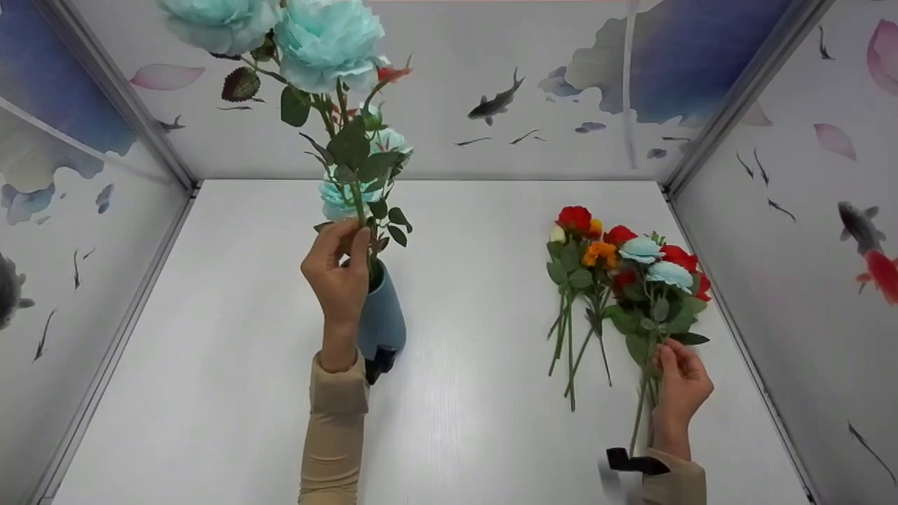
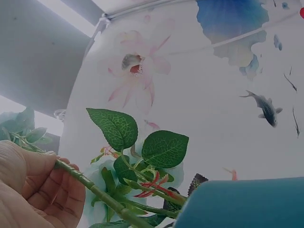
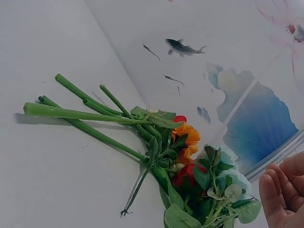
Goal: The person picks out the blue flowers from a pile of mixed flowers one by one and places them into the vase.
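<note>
Left hand (image 1: 340, 270) pinching green stem (image 2: 99, 192) of tall pale-blue flowers (image 1: 330, 45); lower end hidden. Blue vase (image 1: 382, 319) just beside wrist, other stems inside. Right hand (image 1: 682, 386) at flower pile (image 1: 659, 308), fingers bent, grip cannot be told. Pile, 2 pale-blue blooms included, on table's (image 1: 477, 315) right.

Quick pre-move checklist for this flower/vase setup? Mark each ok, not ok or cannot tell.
1. Left grip secure on turquoise flower stem: ok, pinched.
2. Vase upright: looks ok.
3. Lower end of that stem inside vase: cannot tell, hidden in the head view and cut off in the left wrist view.
4. Right grip on a stem of the loose flowers: cannot tell, contact unclear.
5. Loose flowers separated: not ok, blooms overlap.
</note>
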Motion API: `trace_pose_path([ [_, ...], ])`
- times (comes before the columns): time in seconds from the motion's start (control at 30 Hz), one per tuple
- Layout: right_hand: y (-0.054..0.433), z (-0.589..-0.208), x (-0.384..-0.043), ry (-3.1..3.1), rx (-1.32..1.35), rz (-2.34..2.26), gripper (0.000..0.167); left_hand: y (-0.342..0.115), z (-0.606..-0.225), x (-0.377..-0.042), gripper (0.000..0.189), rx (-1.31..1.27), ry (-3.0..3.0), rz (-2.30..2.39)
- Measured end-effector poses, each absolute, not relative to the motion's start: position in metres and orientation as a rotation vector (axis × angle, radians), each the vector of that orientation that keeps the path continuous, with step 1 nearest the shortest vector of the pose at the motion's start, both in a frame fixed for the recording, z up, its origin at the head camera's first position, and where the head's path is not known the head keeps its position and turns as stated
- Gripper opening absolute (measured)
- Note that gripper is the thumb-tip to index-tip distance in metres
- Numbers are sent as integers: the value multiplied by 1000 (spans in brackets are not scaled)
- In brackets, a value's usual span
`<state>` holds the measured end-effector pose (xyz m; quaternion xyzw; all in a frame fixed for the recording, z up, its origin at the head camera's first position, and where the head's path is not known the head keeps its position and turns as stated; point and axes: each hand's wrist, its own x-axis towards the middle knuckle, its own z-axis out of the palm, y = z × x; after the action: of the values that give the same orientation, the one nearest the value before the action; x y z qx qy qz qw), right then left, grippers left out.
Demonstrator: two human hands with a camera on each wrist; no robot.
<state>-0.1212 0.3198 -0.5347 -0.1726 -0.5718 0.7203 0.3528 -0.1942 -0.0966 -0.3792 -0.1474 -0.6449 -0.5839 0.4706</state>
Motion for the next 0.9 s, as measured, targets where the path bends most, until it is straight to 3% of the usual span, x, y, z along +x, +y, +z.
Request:
trace_pose_path([
  [0.4, 319, -536, -118, -1768, -554, 1613, 22, -100, -417, -199, 15, -315, -1626, -1398],
  [0.9, 344, -570, -126, -2065, -667, 1167, 16, -101, -442, -193, 13, -225, -1705, -1242],
])
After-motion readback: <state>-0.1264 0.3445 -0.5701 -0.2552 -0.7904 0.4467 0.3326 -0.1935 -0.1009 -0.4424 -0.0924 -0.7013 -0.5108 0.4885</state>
